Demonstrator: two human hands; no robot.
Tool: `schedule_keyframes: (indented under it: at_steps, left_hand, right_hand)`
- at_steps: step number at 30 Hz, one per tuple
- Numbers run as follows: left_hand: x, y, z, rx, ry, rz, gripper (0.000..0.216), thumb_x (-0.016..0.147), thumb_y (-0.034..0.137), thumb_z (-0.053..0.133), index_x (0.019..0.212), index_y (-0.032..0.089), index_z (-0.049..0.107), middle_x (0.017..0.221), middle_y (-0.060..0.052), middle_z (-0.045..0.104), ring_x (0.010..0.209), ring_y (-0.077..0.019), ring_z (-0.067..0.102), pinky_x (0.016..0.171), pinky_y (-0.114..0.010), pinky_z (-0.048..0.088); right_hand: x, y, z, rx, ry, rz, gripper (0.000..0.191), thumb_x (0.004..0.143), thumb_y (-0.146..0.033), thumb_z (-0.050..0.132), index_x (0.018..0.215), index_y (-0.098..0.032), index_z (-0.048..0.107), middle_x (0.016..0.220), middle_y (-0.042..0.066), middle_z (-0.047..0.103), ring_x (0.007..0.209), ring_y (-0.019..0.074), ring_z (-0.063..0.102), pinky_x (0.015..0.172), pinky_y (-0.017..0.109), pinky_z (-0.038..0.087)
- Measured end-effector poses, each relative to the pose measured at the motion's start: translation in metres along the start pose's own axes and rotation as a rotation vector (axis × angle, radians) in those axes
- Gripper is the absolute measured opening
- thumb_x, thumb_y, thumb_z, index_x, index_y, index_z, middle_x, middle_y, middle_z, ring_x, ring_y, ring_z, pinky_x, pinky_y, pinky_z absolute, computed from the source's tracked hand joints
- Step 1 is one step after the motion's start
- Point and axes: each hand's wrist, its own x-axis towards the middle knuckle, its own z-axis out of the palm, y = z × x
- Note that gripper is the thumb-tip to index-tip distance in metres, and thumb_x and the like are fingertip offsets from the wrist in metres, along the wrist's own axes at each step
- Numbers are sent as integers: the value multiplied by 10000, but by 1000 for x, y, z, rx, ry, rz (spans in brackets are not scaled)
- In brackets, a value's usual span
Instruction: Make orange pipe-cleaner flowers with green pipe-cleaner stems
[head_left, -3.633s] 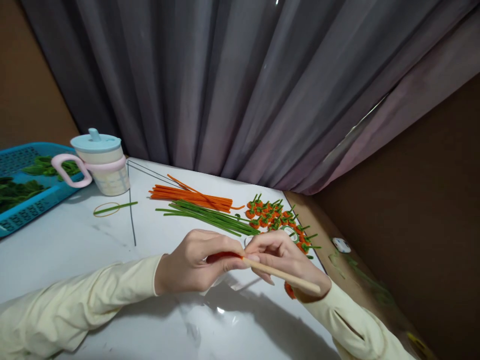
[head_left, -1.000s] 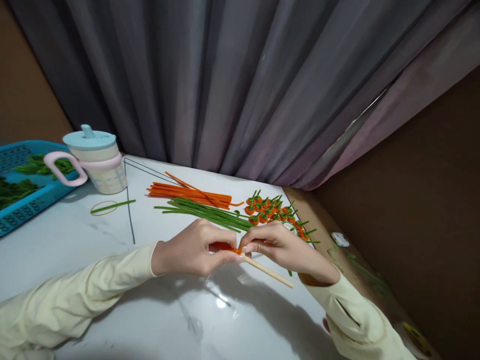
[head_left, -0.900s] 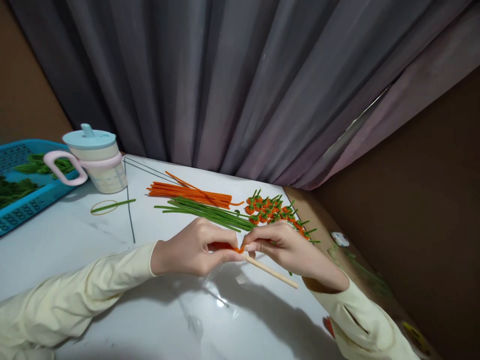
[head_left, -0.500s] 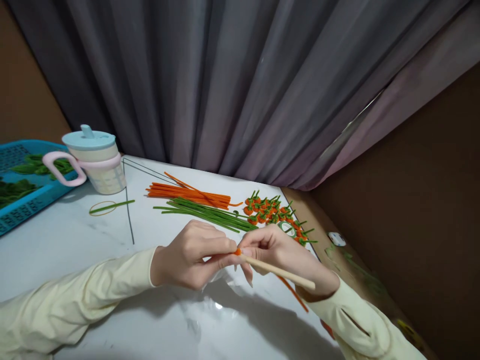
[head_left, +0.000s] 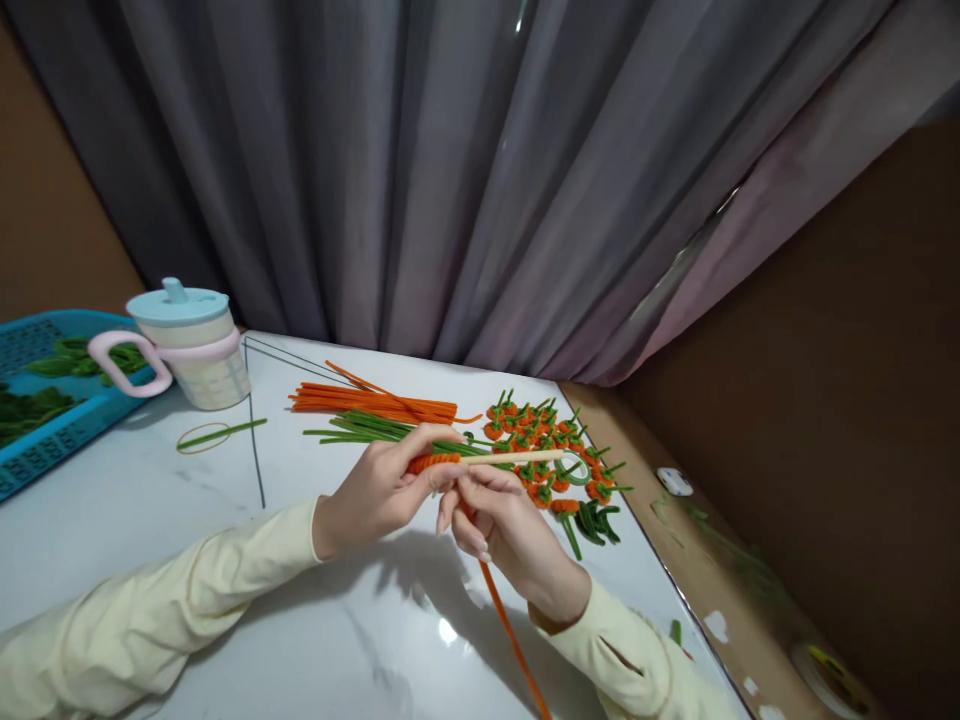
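Note:
My left hand (head_left: 394, 480) pinches a pale wooden stick (head_left: 517, 457) where a coil of orange pipe cleaner (head_left: 433, 462) is wound round it. The stick's bare end points right. My right hand (head_left: 499, 515) sits just below the stick, its fingers closed on the loose length of the orange pipe cleaner (head_left: 501, 610), which hangs toward the table's front. Behind my hands lie a bundle of orange pipe cleaners (head_left: 367, 402) and a bundle of green pipe cleaners (head_left: 360, 428). To the right are several small orange pieces with green stems (head_left: 525, 425).
A lidded cup with a pink handle (head_left: 199, 350) stands at the left, beside a blue basket (head_left: 82, 440) of green pieces. A rubber band (head_left: 187, 447) circles a green stem. A roll of tape (head_left: 576, 468) and dark green curled pieces (head_left: 598, 522) lie right. Grey curtains (head_left: 360, 180) hang behind.
The stick has swung up, from slanting down-right to nearly level, and the orange coil now shows. My right hand has moved down and left, drawing the pipe cleaner's loose end toward the front.

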Motion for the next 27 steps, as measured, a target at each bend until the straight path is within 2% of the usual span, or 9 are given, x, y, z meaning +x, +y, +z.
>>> schedule_keyframes:
  at_steps: [4,8,11,15,18,21,23,27]
  left_hand:
    - [3,-1,0,-90,-90,-58,203,924,223,402,927,148,590,711,2,611,585,-85,528,557,-160,396]
    - [6,0,1,-63,-86,-118,233,930,248,380,864,144,578,650,24,568,532,-78,484,512,-163,368]
    - [6,-4,3,-9,-38,-119,210,923,243,400,851,149,574,631,35,559,495,-68,456,477,-162,340]
    - [6,-12,7,87,10,-99,187,916,230,421,854,157,582,612,43,567,460,-66,447,461,-166,327]
    - [6,-16,9,186,-23,-75,185,916,225,425,832,161,577,618,34,591,480,-81,497,489,-179,343]
    - [5,-18,10,289,-138,-14,216,927,221,393,819,157,569,670,2,634,530,-111,562,513,-202,350]
    - [4,-16,10,343,-222,29,239,933,214,366,820,156,569,688,-13,648,537,-126,577,503,-215,334]
    - [2,-7,7,376,-340,108,271,930,191,350,746,158,546,600,0,597,481,-125,532,472,-231,284]
  right_hand:
    - [6,2,-5,-33,21,5,242,828,-368,583,780,-133,554,601,3,618,336,27,347,343,175,242]
    - [6,-5,-10,-209,-8,28,316,854,-441,516,808,-129,533,600,1,596,343,49,399,348,183,306]
    - [2,-12,-10,-486,9,52,306,890,-428,440,826,-139,516,646,2,592,364,57,406,361,191,323]
    - [-7,-18,-9,-1026,1,-7,290,926,-243,363,681,-157,492,569,-18,540,444,69,405,483,200,323]
    - [-14,-20,-11,-1445,6,-110,211,829,-64,391,663,-163,476,572,-6,531,515,97,419,525,223,272]
    - [-18,-22,-13,-1805,20,-138,217,663,22,415,733,-160,509,603,5,544,487,107,385,495,258,172]
    - [-20,-25,-15,-1937,27,-193,281,606,31,406,772,-158,530,634,13,568,497,114,402,499,275,139]
    - [-22,-34,-16,-1997,53,-283,288,591,28,386,746,-165,533,652,12,580,529,120,435,493,280,118]
